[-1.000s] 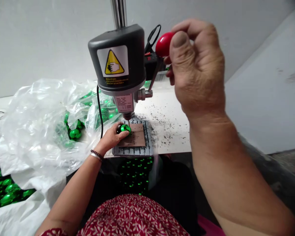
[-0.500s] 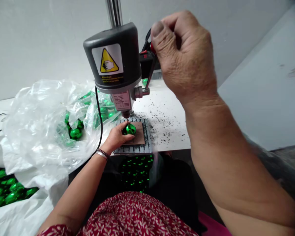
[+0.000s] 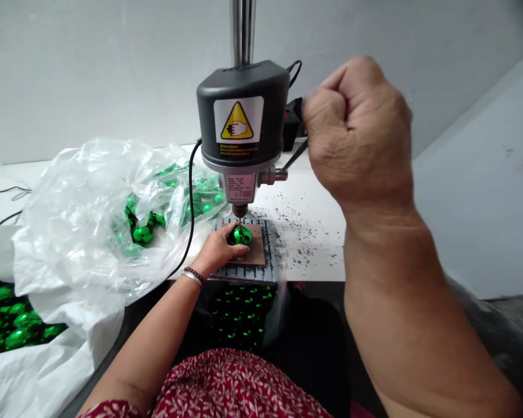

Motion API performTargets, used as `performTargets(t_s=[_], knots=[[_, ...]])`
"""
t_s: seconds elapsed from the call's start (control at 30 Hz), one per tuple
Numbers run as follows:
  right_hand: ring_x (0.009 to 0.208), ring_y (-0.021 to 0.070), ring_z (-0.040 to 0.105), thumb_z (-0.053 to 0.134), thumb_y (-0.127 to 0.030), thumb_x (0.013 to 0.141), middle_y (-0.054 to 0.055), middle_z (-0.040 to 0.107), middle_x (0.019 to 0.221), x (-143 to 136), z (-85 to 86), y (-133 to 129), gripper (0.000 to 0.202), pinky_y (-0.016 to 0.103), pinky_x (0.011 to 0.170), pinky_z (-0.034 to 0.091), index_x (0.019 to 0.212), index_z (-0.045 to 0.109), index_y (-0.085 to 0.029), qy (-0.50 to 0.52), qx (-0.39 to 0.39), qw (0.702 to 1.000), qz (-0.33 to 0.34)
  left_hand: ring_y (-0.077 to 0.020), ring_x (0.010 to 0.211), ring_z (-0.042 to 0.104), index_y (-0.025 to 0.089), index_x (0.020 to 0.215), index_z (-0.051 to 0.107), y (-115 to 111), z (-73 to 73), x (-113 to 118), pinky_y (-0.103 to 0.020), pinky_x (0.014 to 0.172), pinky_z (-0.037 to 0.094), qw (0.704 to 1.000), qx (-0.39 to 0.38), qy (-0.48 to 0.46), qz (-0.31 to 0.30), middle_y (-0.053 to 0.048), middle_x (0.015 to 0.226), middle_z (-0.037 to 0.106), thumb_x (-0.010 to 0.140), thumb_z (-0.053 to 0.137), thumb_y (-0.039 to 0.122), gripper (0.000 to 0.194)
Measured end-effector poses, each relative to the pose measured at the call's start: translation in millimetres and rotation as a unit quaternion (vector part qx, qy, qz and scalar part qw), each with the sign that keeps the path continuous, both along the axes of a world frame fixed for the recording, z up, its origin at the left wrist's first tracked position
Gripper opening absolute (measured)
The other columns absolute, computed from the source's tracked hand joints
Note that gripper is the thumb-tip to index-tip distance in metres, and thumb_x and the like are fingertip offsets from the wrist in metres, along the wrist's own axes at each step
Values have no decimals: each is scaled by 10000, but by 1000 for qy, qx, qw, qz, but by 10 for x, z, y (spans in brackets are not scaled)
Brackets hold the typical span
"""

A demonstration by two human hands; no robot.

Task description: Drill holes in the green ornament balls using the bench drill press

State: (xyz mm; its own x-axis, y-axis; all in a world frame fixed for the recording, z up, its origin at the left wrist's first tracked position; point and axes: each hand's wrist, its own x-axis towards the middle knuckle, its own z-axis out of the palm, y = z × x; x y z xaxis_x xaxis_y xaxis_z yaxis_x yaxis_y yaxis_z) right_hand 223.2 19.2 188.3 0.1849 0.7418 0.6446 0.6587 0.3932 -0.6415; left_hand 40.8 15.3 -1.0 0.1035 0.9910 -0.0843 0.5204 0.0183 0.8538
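My left hand (image 3: 221, 248) grips a shiny green ball (image 3: 243, 235) between thumb and fingers. The ball rests on a brown board (image 3: 257, 252) on the drill press base (image 3: 272, 264). Right above it is the thin drill bit (image 3: 239, 222) of a dark grey drill press (image 3: 244, 122); whether the tip touches the ball I cannot tell. My right hand (image 3: 359, 128) is closed in a fist around the end of the press's feed lever (image 3: 297, 154), whose grip is hidden inside the fingers.
Clear plastic bags (image 3: 82, 215) with several green balls (image 3: 143, 234) lie left of the press. A white sack (image 3: 65, 360) at lower left holds more. Dark shavings (image 3: 307, 232) are scattered on the white table. A black cable (image 3: 192, 203) hangs beside the press.
The view has shifted, so the press appears farther right. My right hand has come down and nearer with the lever. My left hand still keeps the ball under the bit.
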Motion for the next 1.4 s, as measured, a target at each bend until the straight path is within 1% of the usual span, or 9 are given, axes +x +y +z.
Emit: performTargets(t_s=[0.2, 0.33, 0.5, 0.67, 0.8, 1.0, 1.17, 1.3, 1.4], knots=[[640, 61, 294, 516, -321, 938, -36, 369, 673, 55, -323, -244, 204, 258, 738, 301, 795, 457, -188, -35, 83, 996, -21, -291, 1234, 689, 170, 1434, 653, -9, -8, -9, -424, 1121, 519, 1000, -7, -11, -1, -97, 1346, 745, 709, 865, 211, 756], [619, 64, 311, 553, -384, 940, -29, 444, 682, 74, -494, -359, 242, 260, 691, 311, 802, 530, -187, -61, 107, 992, -41, -299, 1253, 681, 166, 1429, 658, -17, -3, -3, -415, 1133, 506, 1000, 0, -6, 3, -96, 1357, 743, 703, 868, 204, 757], [659, 95, 447, 537, -390, 958, -7, 556, 746, 39, -633, -390, 215, 276, 698, 377, 838, 544, -212, -64, 108, 990, -58, -305, 1277, 671, 167, 1417, 668, -29, 8, 1, -419, 1154, 488, 1000, 6, 8, 1, -89, 1349, 749, 713, 861, 205, 731], [612, 99, 440, 490, -412, 991, -13, 561, 726, 22, -779, -382, 223, 282, 641, 357, 855, 524, -238, -78, 151, 983, -63, -305, 1290, 670, 146, 1456, 634, -31, -21, -2, -419, 1157, 487, 1000, 7, 6, -4, -112, 1377, 734, 731, 852, 205, 759], [635, 116, 472, 470, -462, 1004, 1, 555, 726, 14, -902, -376, 266, 298, 626, 352, 856, 518, -246, -72, 173, 979, -84, -301, 1285, 670, 171, 1417, 661, -18, -57, -2, -414, 1145, 498, 1000, 15, -11, 0, -97, 1368, 735, 708, 863, 202, 738], [651, 127, 486, 504, -430, 992, 14, 557, 748, -12, -1065, -345, 210, 304, 625, 365, 890, 526, -248, -50, 201, 973, -104, -283, 1109, 712, 185, 1251, 738, -11, -85, -8, -382, 1025, 557, 999, 30, -3, -18, -41, 1100, 789, 715, 841, 230, 547], [699, 137, 540, 527, -387, 979, 19, 578, 787, -13, -1228, -322, 146, 302, 663, 431, 928, 531, -250, -62, 228, 964, -125, -279, 1114, 713, 182, 1304, 715, -5, -103, -12, -378, 1036, 553, 1000, 28, 3, -13, -50, 1143, 784, 711, 853, 234, 611], [695, 128, 548, 538, -327, 966, 10, 563, 754, -14, -1358, -360, 121, 285, 664, 443, 899, 501, -234, -82, 249, 960, -102, -280, 1161, 708, 174, 1361, 685, -6, -103, -10, -381, 1064, 542, 1000, 25, -9, -7, -70, 1232, 777, 708, 857, 214, 676], [672, 117, 525, 527, -335, 971, 2, 551, 737, -23, -1287, -361, 136, 271, 642, 417, 887, 500, -232, -75, 251, 960, -100, -281, 1155, 709, 189, 1340, 695, -5, -96, -3, -388, 1058, 544, 999, 33, -9, -7, -64, 1226, 782, 695, 859, 211, 665]])
